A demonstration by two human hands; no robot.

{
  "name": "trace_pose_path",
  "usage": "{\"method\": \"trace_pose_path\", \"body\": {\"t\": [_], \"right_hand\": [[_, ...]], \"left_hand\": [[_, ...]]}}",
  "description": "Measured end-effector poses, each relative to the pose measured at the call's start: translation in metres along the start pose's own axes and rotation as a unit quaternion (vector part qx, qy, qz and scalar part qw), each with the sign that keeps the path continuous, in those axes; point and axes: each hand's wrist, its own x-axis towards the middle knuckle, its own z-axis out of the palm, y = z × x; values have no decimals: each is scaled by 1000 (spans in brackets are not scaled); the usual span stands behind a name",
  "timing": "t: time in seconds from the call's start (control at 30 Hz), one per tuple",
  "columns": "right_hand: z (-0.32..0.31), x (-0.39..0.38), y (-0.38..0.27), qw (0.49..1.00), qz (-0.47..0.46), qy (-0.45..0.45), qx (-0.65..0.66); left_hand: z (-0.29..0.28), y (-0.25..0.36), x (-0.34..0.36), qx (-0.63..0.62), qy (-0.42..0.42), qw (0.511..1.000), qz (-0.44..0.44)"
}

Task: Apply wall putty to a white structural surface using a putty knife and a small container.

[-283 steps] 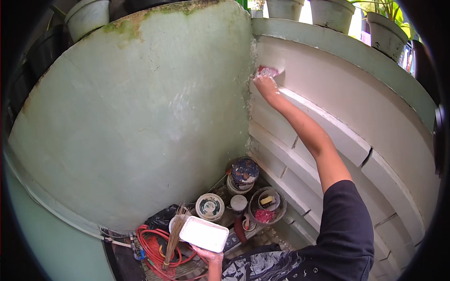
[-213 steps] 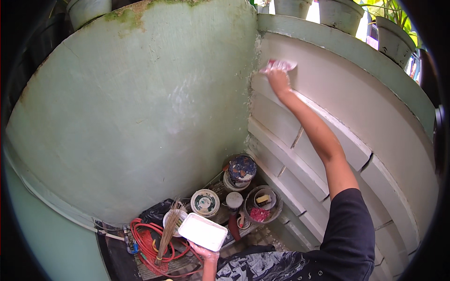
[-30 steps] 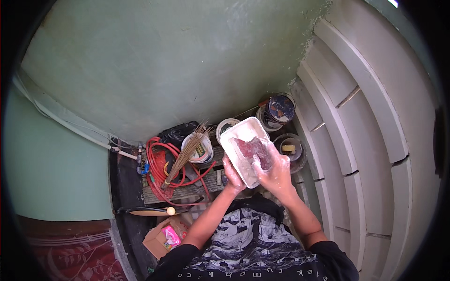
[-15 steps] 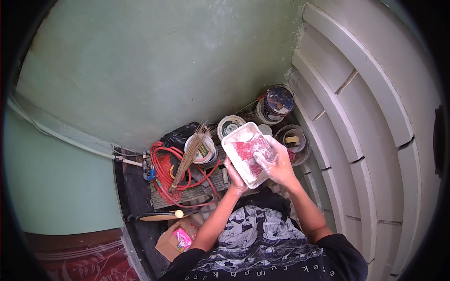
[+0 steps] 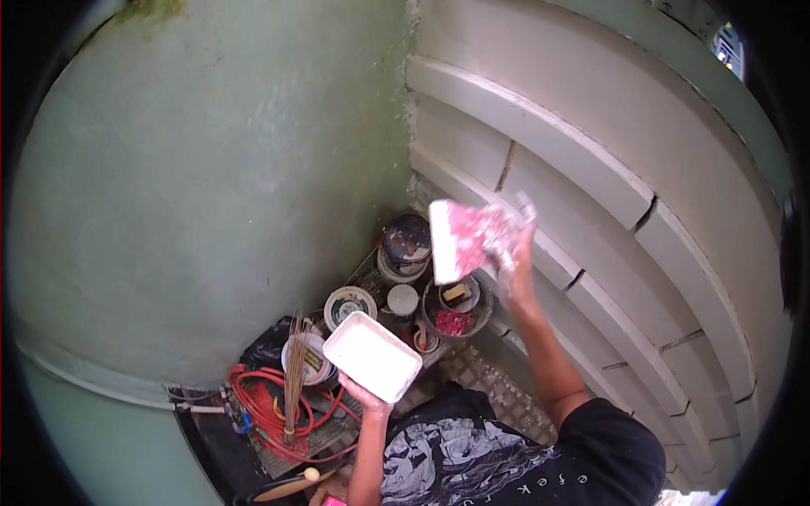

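Note:
My left hand (image 5: 364,395) grips the near left edge of a white rectangular tray (image 5: 377,354), whose inside looks white all over. Up and to the right, my right hand (image 5: 515,253) holds a flat red pad (image 5: 468,238) in front of the pale slatted wall. White, paint-like smears cover much of the pad, and its left edge is wholly white. The fingers on it are whitened and blurred by motion. A gap separates pad and tray, and I cannot tell whether the pad touches the wall.
Below lies a bench crowded with a dark-topped bucket (image 5: 406,239), a white-lidded tub (image 5: 349,306), a grey basin (image 5: 485,320) holding a yellow sponge (image 5: 456,293), a stick broom (image 5: 295,371) and a coiled red hose (image 5: 245,392). A green wall (image 5: 253,169) rises behind; the slatted wall (image 5: 582,244) stands right.
The red pad has left the tray, lifted up and to the right in my right hand. The tray has moved down and left in view. My view has swung toward the slatted wall.

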Motion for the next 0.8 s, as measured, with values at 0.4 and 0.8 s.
{"method": "trace_pose_path", "body": {"t": [0.4,0.8], "right_hand": [[-22,145,-149,821,-390,114,-400],[34,234,-174,835,-278,-50,-473]], "left_hand": [[-11,-3,5,-8,89,996,-3],[-14,8,-1,-24,110,993,26]]}}
